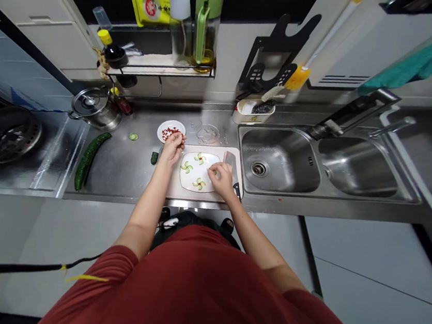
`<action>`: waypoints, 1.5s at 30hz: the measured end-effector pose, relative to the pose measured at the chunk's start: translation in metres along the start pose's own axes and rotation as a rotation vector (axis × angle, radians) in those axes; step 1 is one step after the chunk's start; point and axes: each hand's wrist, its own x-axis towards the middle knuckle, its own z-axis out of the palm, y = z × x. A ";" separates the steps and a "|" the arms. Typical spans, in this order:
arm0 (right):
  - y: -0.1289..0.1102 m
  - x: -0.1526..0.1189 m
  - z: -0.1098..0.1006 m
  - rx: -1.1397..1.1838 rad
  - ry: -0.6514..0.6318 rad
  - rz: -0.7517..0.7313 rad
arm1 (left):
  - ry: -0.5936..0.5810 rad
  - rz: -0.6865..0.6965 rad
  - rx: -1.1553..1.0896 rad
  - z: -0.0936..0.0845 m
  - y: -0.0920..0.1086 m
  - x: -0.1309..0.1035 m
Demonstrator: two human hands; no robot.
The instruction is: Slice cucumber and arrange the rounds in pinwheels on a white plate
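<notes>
At the square plate's (212, 157) three o'clock, the right hand (222, 178) pinches something green (215, 172); at eleven, the left hand (172, 147), fingertips together, could bump the dish (174, 123), scattering red bits (167, 132).

Hands over a decorated plate on a kitchen counter
The right hand (222, 179) pinches at the right side of the square plate (192, 177), which bears green pinwheel shapes (200, 158); the left hand (174, 147) is at the edge of the small bowl (170, 127) of red bits (169, 132).
</notes>
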 end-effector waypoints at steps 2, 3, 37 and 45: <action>-0.010 0.015 -0.005 0.011 0.012 -0.041 | -0.033 -0.004 0.019 0.003 0.002 -0.007; -0.015 0.022 -0.007 0.010 0.020 -0.056 | -0.050 0.003 0.034 0.004 0.002 -0.010; -0.076 0.059 -0.019 -0.089 -0.142 -0.357 | -0.210 0.311 0.701 0.016 0.038 -0.092; -0.070 0.057 -0.010 -0.069 -0.141 -0.316 | -0.181 0.413 0.782 0.004 0.030 -0.084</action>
